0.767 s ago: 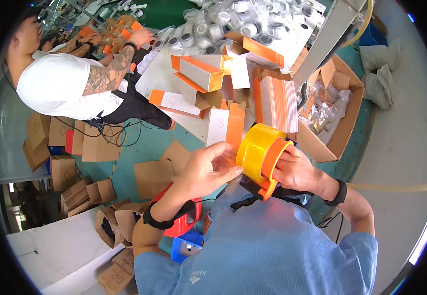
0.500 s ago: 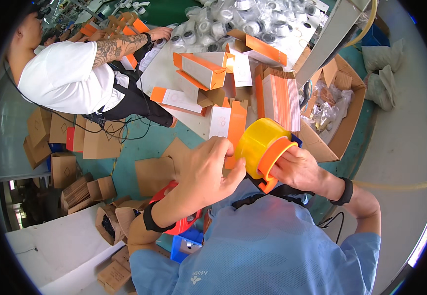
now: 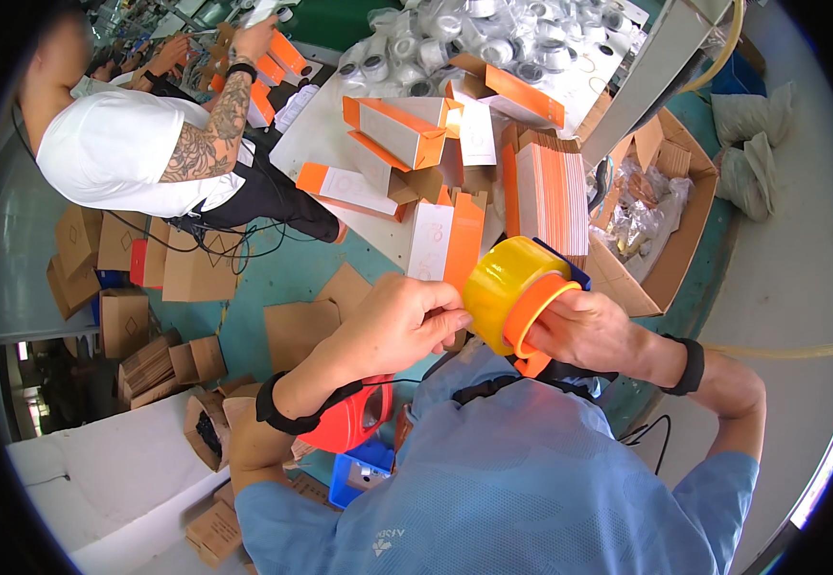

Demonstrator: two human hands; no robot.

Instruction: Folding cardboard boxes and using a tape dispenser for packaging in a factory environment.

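My right hand (image 3: 579, 331) grips a tape dispenser by its orange ring (image 3: 534, 309), the fingers reaching inside the ring. On the dispenser sits a wide roll of yellow packing tape (image 3: 503, 286), with a dark blue edge part behind it. My left hand (image 3: 402, 321) is closed in a pinch, thumb against forefinger, right at the roll's left side. Whatever lies between those fingertips is too small or clear to make out. Just beyond the hands, an orange and white box (image 3: 447, 240) stands on the white table (image 3: 311, 144).
More orange and white boxes (image 3: 397, 129) and a stack of flat cartons (image 3: 551, 192) lie on the table. Bagged round parts (image 3: 474, 38) heap behind. A large carton (image 3: 671, 259) with plastic stands right. At left, a person in white (image 3: 129, 149) works. Brown cartons (image 3: 201, 273) stand below.
My left hand has gone from spread thumb and forefinger to a pinch beside the roll. The dispenser shifted slightly right and down. The other person's tattooed arm rose, lifting a white thing.
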